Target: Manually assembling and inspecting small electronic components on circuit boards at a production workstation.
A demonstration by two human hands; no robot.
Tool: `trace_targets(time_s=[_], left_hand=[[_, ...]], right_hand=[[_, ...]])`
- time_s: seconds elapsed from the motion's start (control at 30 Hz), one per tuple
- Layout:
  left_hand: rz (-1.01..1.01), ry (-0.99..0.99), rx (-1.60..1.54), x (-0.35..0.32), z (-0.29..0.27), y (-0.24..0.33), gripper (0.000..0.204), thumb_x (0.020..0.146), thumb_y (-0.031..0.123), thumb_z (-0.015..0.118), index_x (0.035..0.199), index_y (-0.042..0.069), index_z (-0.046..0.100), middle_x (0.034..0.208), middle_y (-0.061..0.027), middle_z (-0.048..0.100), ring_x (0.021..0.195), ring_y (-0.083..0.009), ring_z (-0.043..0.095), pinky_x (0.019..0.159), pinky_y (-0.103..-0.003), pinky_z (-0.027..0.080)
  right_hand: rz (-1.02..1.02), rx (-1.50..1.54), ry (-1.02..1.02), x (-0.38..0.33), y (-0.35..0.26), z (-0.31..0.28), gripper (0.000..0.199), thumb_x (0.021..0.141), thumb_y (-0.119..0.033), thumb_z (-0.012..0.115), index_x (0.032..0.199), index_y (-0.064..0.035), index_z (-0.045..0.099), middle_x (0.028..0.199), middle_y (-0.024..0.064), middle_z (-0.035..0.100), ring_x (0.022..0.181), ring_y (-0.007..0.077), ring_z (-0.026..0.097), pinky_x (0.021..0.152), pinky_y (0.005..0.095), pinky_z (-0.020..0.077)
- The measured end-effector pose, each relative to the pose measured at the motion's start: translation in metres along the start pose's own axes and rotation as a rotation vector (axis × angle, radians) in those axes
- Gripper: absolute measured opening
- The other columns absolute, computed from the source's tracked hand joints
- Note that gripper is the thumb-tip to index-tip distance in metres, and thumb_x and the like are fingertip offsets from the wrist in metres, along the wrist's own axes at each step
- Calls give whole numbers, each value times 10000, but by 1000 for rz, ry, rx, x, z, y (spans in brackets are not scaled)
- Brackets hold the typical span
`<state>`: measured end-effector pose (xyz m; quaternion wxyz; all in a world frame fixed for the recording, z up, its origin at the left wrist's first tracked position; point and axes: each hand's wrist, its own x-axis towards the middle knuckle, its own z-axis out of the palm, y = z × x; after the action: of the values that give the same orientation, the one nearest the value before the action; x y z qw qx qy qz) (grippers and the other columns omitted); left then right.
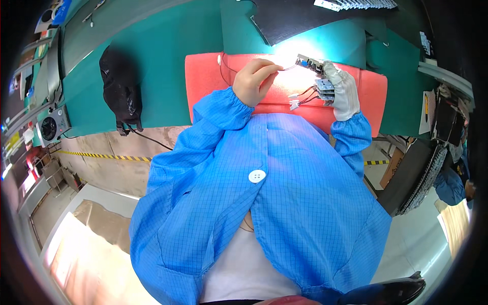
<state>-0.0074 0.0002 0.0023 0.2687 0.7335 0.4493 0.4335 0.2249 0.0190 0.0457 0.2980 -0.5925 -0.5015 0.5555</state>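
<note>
My left hand [252, 82] is bare, its thumb and forefinger pinched on a thin dark cable [290, 67]. The cable runs to a small circuit board [309, 63] with a blue part on it. In my right hand [344, 91], which wears a white glove, are this board and a few small stacked boards [324, 89] below it. Short dark wires ending in white connectors [294, 104] hang from the stack. Under both hands lies a red padded mat [203, 76]. Another stretch of thin cable [221, 71] curves over its left part.
On the green bench [162, 61] at left rests a black bag-like item [121, 96] with a cord. A grey box with a round fan [49, 128] is farther left. A black sheet [290, 20] and a row of white strips [363, 4] lie at the back.
</note>
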Motion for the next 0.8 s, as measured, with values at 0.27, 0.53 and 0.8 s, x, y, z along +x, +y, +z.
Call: trace_targets(time_s=[0.27,0.53,0.8], left_hand=[[-38,47,-50,5,3,6,179,777,-12,657,946,46,662,901,-114,612,781,-240,617,638,-313,522],[-253,-45,-341,43,-26,34,87,805,11,653,887,-19,657,795,-79,643,763,-142,611,659,-250,473],[-145,910,-158,75,-83,-32,150,884,36,568,990,-12,662,931,-84,656,881,-146,608,800,-273,490]], right_hand=[[60,36,-19,-2,-7,-1,502,912,-481,499,970,-1,634,671,42,596,521,74,557,419,202,412],[200,602,-37,-1,21,-5,468,898,-515,507,1027,-73,596,792,22,620,642,98,577,502,205,426],[34,672,-46,-4,4,14,429,931,-372,505,1235,-70,528,1009,45,623,745,131,616,505,191,414]])
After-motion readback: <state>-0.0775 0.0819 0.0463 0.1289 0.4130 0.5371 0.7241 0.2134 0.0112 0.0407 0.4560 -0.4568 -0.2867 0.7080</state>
